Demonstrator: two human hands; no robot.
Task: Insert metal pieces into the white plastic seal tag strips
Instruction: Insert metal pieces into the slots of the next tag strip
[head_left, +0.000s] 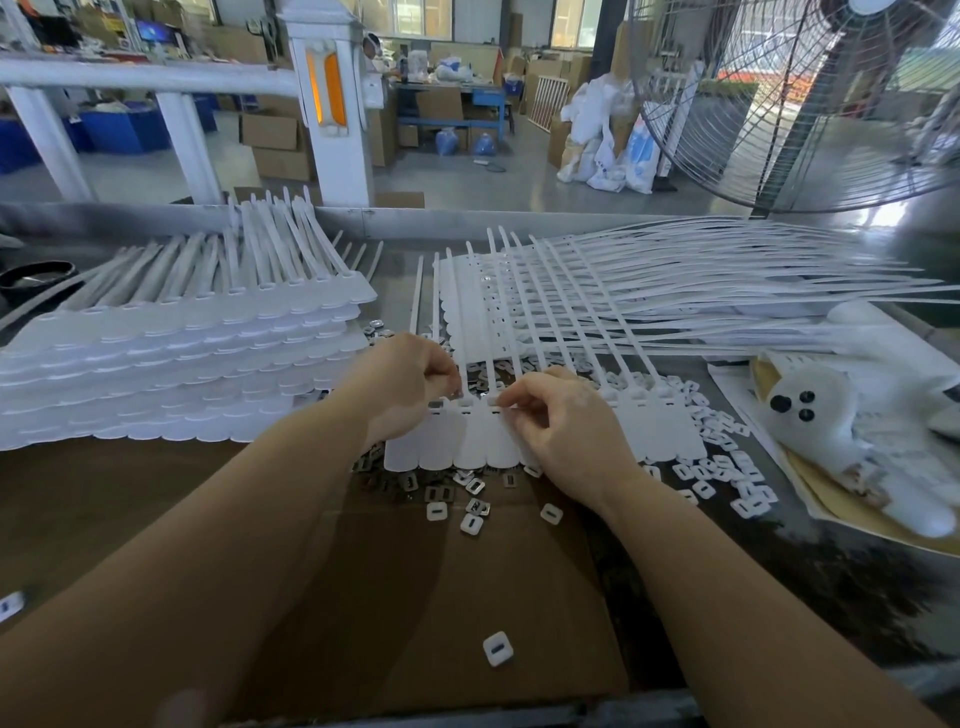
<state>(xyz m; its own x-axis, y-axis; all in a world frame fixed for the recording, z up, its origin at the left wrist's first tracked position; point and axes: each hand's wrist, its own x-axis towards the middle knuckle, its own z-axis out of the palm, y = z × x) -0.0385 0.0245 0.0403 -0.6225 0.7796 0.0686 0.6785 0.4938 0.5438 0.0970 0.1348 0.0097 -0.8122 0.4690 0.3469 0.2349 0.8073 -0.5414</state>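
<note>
seal tag strip flat at table centre, on loose metal pieces | left hand fingertips pinched at its slot row, seemingly on a metal piece | right hand pinches strip's top edge | stacked strips along left edge | cardboard at near edge

Beyond my worktop runs a glossy grey concrete floor. A big wire-caged fan stands right; brown cardboard boxes stack behind.
</note>
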